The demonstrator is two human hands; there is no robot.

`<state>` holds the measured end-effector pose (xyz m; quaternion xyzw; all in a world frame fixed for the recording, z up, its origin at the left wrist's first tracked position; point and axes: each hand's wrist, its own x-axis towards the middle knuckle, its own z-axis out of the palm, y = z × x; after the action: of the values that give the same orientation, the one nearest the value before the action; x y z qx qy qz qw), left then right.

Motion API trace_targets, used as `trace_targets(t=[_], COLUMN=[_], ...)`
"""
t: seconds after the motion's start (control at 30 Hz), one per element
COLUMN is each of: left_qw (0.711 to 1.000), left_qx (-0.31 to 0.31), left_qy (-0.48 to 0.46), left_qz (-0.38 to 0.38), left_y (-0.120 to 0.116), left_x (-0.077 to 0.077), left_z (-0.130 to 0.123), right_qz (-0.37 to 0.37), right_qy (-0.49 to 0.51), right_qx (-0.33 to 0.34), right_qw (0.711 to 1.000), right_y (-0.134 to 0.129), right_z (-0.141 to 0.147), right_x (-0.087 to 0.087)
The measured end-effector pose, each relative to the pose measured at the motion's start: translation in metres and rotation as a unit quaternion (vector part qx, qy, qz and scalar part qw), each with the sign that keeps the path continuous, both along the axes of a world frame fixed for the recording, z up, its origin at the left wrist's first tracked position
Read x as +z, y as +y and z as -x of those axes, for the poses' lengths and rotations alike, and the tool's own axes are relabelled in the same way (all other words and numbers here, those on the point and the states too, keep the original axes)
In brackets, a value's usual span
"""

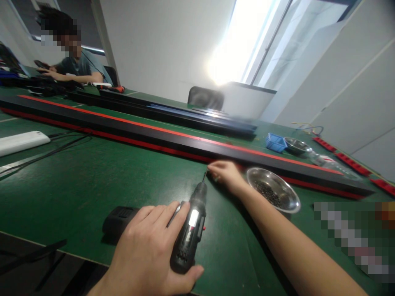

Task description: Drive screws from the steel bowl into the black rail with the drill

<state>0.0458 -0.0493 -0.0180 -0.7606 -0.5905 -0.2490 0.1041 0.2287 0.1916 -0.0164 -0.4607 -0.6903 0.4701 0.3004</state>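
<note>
My left hand [154, 238] is wrapped round a black cordless drill [191, 230], which lies on its side over the green table with its bit pointing away from me. The battery end of its handle sticks out left of my fingers. At the tip of the bit, the fingers of my right hand [226, 174] are pinched together; whatever they hold is too small to make out. Just right of that hand, a steel bowl [286, 193] holds many small dark pieces, perhaps screws. Beyond both hands runs a long black bar with red edges [173, 139].
More dark bars [173, 115] lie farther back on the green table [77, 181]. A blue basket [275, 142] and a second steel bowl [298, 145] stand at the right. White power strip [23, 142] and cables lie left. Another person [77, 65] sits at the far left.
</note>
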Motion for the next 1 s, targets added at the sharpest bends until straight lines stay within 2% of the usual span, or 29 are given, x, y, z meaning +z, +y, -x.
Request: trace_targets(t=[1.0], left_qw=[1.000], left_qx=[0.002], left_qy=[0.003], left_qz=[0.002], left_y=[0.0004], left_x=[0.0010], left_z=[0.0007], right_qz=[-0.001], right_qy=[0.014], right_qx=[-0.003], right_qw=[1.000], right_y=[-0.0005], right_z=[0.0011], right_x=[0.0005])
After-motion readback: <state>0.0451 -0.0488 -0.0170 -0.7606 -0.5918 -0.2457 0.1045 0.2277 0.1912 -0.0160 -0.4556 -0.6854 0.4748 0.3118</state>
